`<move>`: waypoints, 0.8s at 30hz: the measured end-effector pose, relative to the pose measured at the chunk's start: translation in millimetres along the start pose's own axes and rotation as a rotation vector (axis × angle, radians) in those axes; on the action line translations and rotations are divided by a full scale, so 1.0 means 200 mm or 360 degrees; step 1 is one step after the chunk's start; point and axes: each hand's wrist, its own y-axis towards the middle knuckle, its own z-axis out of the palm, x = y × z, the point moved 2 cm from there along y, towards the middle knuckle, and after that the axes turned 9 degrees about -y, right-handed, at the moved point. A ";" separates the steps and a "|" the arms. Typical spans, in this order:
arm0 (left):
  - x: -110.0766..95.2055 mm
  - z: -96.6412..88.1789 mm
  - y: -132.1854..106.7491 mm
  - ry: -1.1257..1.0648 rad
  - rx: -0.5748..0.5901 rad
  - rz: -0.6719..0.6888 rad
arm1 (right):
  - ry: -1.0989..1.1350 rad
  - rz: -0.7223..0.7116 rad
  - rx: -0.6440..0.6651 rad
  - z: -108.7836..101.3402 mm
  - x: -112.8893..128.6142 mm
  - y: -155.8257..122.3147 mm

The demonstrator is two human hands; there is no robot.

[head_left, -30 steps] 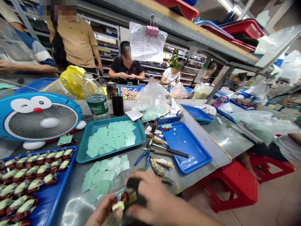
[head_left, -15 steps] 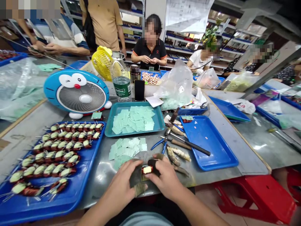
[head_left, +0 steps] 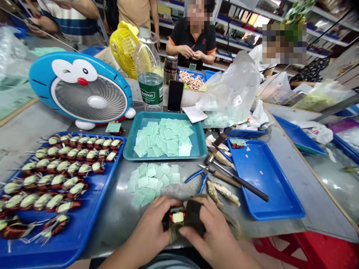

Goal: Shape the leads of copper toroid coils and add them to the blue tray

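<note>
Red-wound coil in hand at a metal bench
Left hand and right hand grasp it at the near edge, by loose green squares, right of a blue tray.

Wound coil, at the fingertips: one. Hands: two, left hand and right hand. Coils in rows: more than thirty, overlap preventing an exact tally. Capped coil beside the fan: one. Green sheets: two groups, individual sheets too heaped to count. Large near trays: three, namely left blue tray, teal tray, right blue tray. Fans: two, blue fan and yellow fan. Water bottle: one. Phone: one. Flask: one. Blue-handled pliers: one pair. Red stool: one, partly visible. Other people: at least five, cropped or partly hidden.
</note>
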 end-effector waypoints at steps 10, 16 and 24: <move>0.07 0.05 -0.03 0.0065 -0.0203 0.0205 | -0.0250 -0.0070 -0.0230 0.17 0.05 0.02; 0.07 0.05 -0.04 0.0129 -0.0198 0.0279 | -0.0291 -0.0017 -0.0227 0.12 0.05 0.00; 0.07 -0.02 -0.07 0.0256 -0.0187 0.0219 | -0.0211 0.0153 -0.0078 -0.04 -0.04 -0.10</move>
